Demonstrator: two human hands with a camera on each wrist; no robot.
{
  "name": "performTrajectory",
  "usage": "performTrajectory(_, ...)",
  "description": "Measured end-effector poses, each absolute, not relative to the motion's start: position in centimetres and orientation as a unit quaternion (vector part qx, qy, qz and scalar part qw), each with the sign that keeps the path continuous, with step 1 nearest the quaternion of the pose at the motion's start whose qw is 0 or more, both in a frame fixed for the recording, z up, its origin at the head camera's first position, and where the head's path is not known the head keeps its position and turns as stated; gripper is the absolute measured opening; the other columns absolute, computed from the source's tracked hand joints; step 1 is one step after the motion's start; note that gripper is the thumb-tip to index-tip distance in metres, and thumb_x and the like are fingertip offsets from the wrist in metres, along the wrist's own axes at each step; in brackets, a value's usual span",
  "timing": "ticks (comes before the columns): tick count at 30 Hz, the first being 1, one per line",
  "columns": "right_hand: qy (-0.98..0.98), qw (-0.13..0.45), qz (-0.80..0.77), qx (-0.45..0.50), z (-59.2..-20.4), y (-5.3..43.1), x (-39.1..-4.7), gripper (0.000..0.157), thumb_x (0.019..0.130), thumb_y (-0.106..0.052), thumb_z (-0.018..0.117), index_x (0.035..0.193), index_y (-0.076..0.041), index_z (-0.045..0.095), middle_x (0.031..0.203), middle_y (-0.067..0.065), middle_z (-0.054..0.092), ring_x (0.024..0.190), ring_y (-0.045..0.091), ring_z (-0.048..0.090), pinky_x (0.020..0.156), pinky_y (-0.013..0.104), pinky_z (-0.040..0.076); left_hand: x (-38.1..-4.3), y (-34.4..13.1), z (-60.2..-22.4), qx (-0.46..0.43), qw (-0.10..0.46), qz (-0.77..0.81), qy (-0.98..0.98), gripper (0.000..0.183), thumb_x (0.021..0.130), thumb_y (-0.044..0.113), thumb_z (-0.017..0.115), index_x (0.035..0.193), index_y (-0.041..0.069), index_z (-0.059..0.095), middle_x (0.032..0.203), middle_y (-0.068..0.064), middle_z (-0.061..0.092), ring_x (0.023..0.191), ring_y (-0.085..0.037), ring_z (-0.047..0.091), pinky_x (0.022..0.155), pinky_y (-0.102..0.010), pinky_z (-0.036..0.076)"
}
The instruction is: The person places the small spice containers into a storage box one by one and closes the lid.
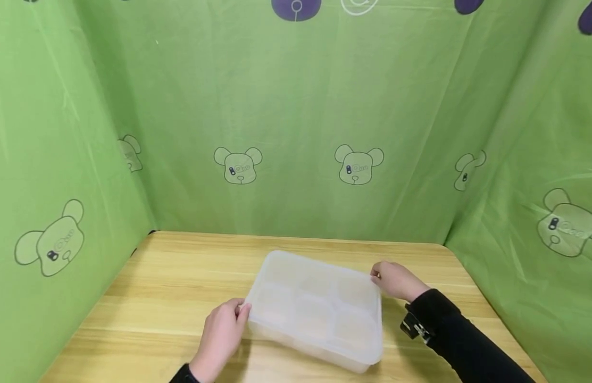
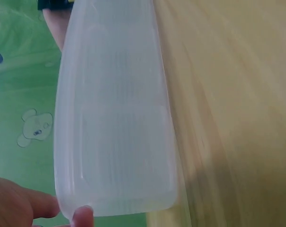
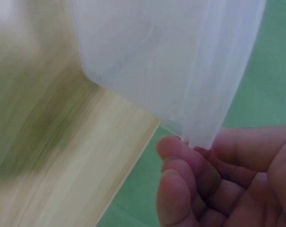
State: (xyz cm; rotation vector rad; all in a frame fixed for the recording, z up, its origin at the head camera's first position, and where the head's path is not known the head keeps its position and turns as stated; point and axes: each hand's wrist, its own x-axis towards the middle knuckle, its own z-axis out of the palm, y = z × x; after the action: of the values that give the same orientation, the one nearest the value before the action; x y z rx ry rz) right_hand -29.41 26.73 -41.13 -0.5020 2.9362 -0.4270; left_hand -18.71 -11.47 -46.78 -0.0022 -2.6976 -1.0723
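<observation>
A translucent white plastic storage box (image 1: 315,314) with a lid stands at an angle on the table, and blurred compartments show through its lid. On the left side, my left hand (image 1: 223,331) pinches the rim between thumb and fingers; the left wrist view has the thumb at the corner of the box (image 2: 119,118). My right hand (image 1: 396,280) pinches the lid's edge by the far right corner. In the right wrist view, the curled fingers of that hand (image 3: 218,184) lie under the rim of the box (image 3: 200,109), with the thumb against it.
The box stands on a light wood-grain table (image 1: 171,282). Green cloth walls (image 1: 296,96) with printed bear heads enclose its back and both sides. A small dark device (image 1: 415,325) is strapped at the right wrist, over a black sleeve (image 1: 463,340).
</observation>
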Motion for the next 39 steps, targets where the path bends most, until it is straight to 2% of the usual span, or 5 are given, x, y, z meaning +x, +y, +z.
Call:
performTrajectory(8,0.972,0.065,-0.141,-0.177,-40.7,27.4,-28.0,0.011,0.097,-0.009,0.061,0.092,-0.002,0.068,0.077,0.0,0.061,0.066,0.014,0.053,0.065,0.037,0.048,-21.0,-11.3,-47.0,0.016,0.132,-0.372,-0.919,0.025,0.096,0.019,0.067,0.106,-0.004,0.072,0.068,0.003,0.06,0.051,-0.008,0.047,0.046,-0.023,0.038)
performTrajectory(15,0.973,0.075,-0.139,-0.169,-40.7,27.8,-27.4,0.014,0.097,-0.009,0.06,0.085,-0.005,0.065,0.069,-0.001,0.056,0.062,0.015,0.05,0.062,0.035,0.045,-22.3,-11.2,-46.7,0.002,0.153,-0.354,-0.923,0.028,0.094,0.021,0.071,0.104,-0.005,0.073,0.07,0.002,0.062,0.053,-0.007,0.048,0.054,-0.025,0.045)
performTrajectory(21,0.973,0.086,-0.146,-0.158,-40.6,27.8,-26.6,0.018,0.097,-0.008,0.06,0.079,-0.007,0.063,0.065,-0.001,0.054,0.059,0.015,0.049,0.058,0.033,0.044,-23.6,-11.0,-46.5,-0.008,0.168,-0.345,-0.923,0.033,0.091,0.023,0.074,0.104,-0.006,0.073,0.071,0.002,0.065,0.057,-0.007,0.052,0.062,-0.033,0.053)
performTrajectory(28,0.967,0.113,-0.181,-0.142,-40.4,27.6,-25.6,0.02,0.097,-0.005,0.059,0.078,-0.007,0.063,0.063,0.004,0.058,0.054,0.014,0.051,0.052,0.03,0.044,-24.7,-10.4,-46.5,-0.013,0.162,-0.365,-0.917,0.042,0.09,0.024,0.075,0.115,-0.009,0.067,0.087,-0.01,0.073,0.073,-0.021,0.068,0.068,-0.039,0.056)
performTrajectory(39,0.954,0.166,-0.2,-0.149,-39.7,27.1,-24.1,0.027,0.096,-0.003,0.061,0.07,-0.008,0.06,0.057,0.005,0.059,0.046,0.013,0.05,0.051,0.029,0.046,-26.7,-10.2,-46.9,-0.031,0.134,-0.379,-0.915,0.044,0.093,0.022,0.071,0.124,-0.008,0.063,0.099,-0.015,0.072,0.084,-0.026,0.069,0.075,-0.042,0.056)
